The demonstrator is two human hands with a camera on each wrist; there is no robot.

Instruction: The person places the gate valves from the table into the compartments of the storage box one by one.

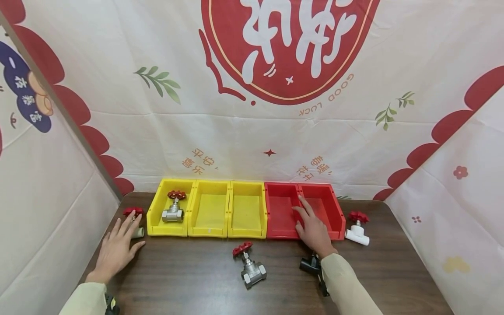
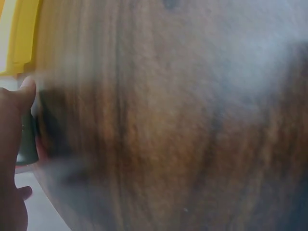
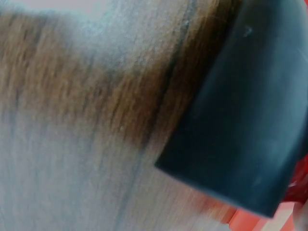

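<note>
My left hand reaches over a valve with a red handwheel and a grey-green body, fingers spread and partly covering it. In the left wrist view the thumb lies beside the valve's grey-green pipe end. My right hand extends over the front of the red bins, fingers loosely stretched with nothing between them. Below that wrist lies a black valve, partly hidden by the sleeve; its black pipe end looms large in the right wrist view.
Three yellow bins adjoin the red ones in a row along the back wall. A metal valve with a red handwheel stands in the leftmost. Another metal valve lies on the brown table; a white valve sits at right.
</note>
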